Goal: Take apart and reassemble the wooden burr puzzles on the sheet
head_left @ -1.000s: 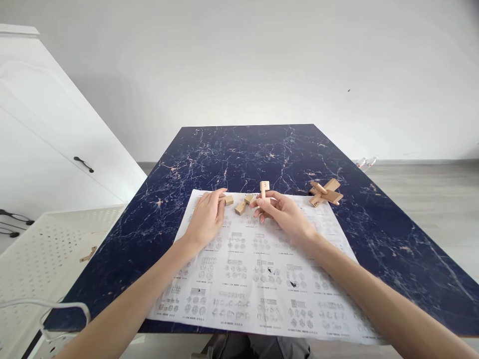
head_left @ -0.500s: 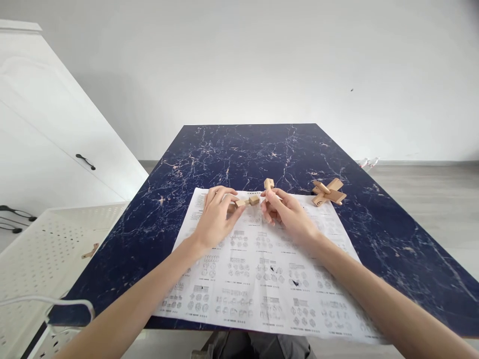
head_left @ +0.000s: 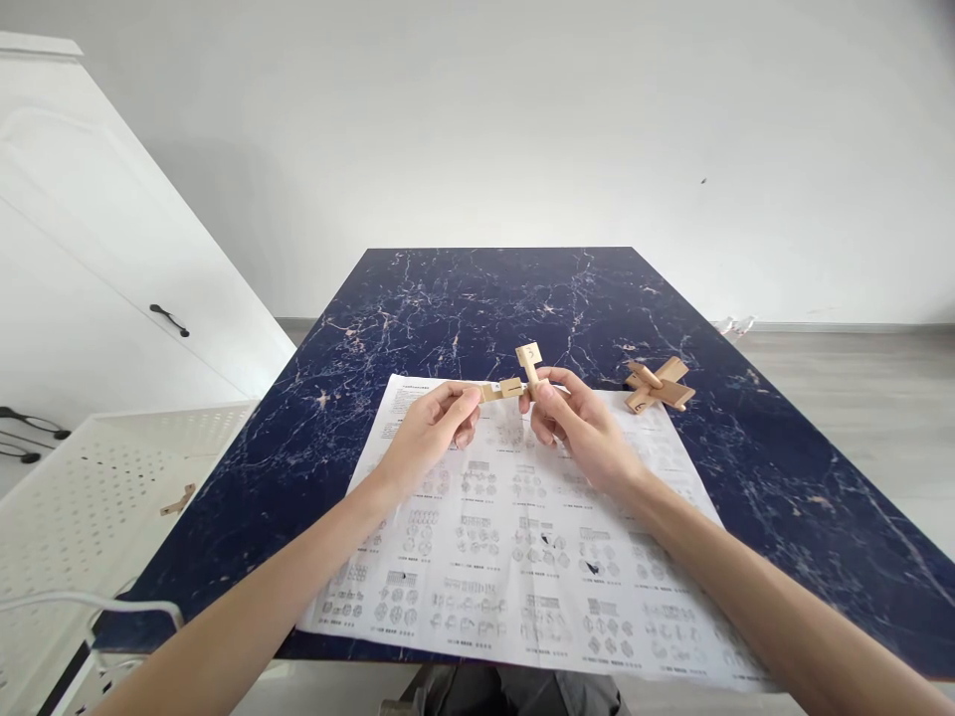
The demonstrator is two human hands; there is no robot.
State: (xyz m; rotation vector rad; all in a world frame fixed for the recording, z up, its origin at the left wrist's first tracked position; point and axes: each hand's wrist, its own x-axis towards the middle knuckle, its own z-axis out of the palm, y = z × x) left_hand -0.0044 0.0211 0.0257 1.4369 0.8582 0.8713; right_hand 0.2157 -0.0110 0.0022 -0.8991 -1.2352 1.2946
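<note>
Between the finger and thumb of my left hand (head_left: 440, 413) is a notched wooden puzzle piece (head_left: 509, 387), held level and pointing right. My right hand (head_left: 571, 413) pinches a second wooden puzzle piece (head_left: 529, 358), which stands upright with a dark mark on its top block. The two pieces meet or nearly meet; I cannot tell whether they touch. Both are above the upper part of a printed instruction sheet (head_left: 514, 617), which carries rows of small diagrams. Right of my right hand lies a cross-shaped cluster of wooden puzzle pieces (head_left: 660, 385), partly on the sheet's corner.
The dark blue marble-patterned table (head_left: 492, 308) reaches back towards a pale wall. At the left, below a white cabinet (head_left: 111, 259), a white perforated basket (head_left: 90, 517) holds a small wooden piece (head_left: 178, 499). A white cable (head_left: 90, 599) runs near the table's left corner.
My left hand has lifted its wooden piece off the sheet and brought it right, up to the other piece. The right hand's piece has risen slightly and turned its marked face towards me.
</note>
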